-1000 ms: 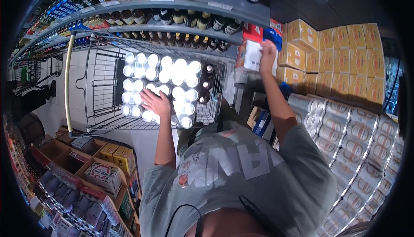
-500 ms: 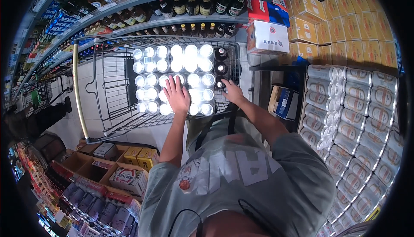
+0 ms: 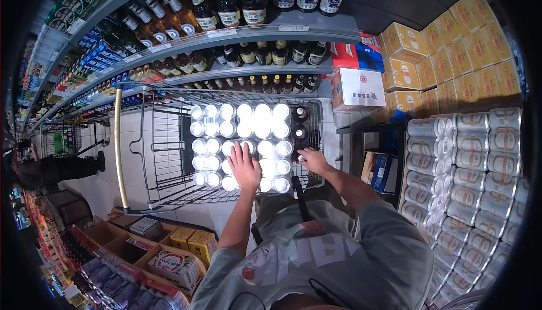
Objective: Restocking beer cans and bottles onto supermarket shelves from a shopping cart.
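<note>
Shrink-wrapped packs of cans (image 3: 227, 112) fill the middle of a wire shopping cart (image 3: 148, 152), their round silver tops facing up under bright glare. My left hand (image 3: 245, 167) lies flat on the can tops with fingers spread. A short row of dark bottles (image 3: 300, 134) stands upright between the cans and the cart's right end. At the nearest bottle of that row, my right hand (image 3: 314, 161) has its fingers bent around the neck and cap. The lower part of this bottle is hidden.
Shelves of bottles (image 3: 228, 8) run along the far side. Yellow cartons (image 3: 468, 56), a white box (image 3: 359, 88) and stacked can packs (image 3: 471, 169) stand at right. Divided cardboard bins (image 3: 121, 234) lie near left. Another person (image 3: 62, 169) stands by a second cart (image 3: 59, 140).
The view has tilted up, so the cart sits lower and more of the upper bottle shelf shows. My left hand stays flat on the cans; my right stays at the nearest bottle.
</note>
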Available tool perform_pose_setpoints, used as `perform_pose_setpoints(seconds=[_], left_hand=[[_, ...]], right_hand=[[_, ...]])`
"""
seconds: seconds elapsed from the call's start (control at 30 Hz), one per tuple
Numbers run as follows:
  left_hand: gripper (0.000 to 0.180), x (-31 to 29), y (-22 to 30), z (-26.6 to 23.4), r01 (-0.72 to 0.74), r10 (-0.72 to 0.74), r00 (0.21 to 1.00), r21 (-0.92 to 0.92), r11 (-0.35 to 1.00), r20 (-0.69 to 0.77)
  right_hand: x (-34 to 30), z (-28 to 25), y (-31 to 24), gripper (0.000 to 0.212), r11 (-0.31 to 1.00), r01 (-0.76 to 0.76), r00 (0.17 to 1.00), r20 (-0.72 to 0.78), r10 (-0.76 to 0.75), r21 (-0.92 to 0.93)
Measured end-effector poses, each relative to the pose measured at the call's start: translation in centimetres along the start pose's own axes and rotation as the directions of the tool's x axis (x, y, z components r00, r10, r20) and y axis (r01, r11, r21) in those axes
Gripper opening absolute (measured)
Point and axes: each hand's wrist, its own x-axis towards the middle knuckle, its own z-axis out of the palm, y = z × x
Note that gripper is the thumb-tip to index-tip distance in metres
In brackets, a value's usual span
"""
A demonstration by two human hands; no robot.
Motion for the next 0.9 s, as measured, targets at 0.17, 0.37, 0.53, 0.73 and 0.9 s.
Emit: perform_pose_setpoints(seconds=[0.17, 0.37, 0.53, 0.73, 0.9], left_hand=[[0.060, -0.1, 0.0, 0.3, -0.009, 0.007, 0.999, -0.028, 1.000, -0.042], [0.062, -0.2, -0.1, 0.5, -0.004, 0.003, 0.998, -0.017, 1.000, -0.060], [0.064, -0.3, -0.1, 0.5, 0.012, -0.014, 0.999, -0.032, 0.999, -0.036], [0.062, -0.3, 0.2, 0.0, 0.045, -0.046, 0.999, -0.057, 0.997, -0.015], [0.059, -0.2, 0.4, -0.3, 0.050, -0.051, 0.998, -0.053, 0.997, -0.020]], right_hand=[[-3.7, -7.2, -3.1, 0.051, 0.996, 0.000, 0.990, -0.140, 0.012, 0.085], [-4.6, -22.0, -9.2, 0.046, 0.994, 0.054, 0.971, -0.237, -0.032, 0.090], [-0.9, -33.8, -13.6, 0.043, 0.994, 0.087, 0.910, -0.410, -0.055, 0.060], [8.3, -43.2, -16.5, 0.039, 0.985, 0.170, 0.705, -0.698, -0.128, -0.008], [16.1, -46.5, -16.8, 0.044, 0.983, 0.174, 0.613, -0.775, -0.154, -0.059]])
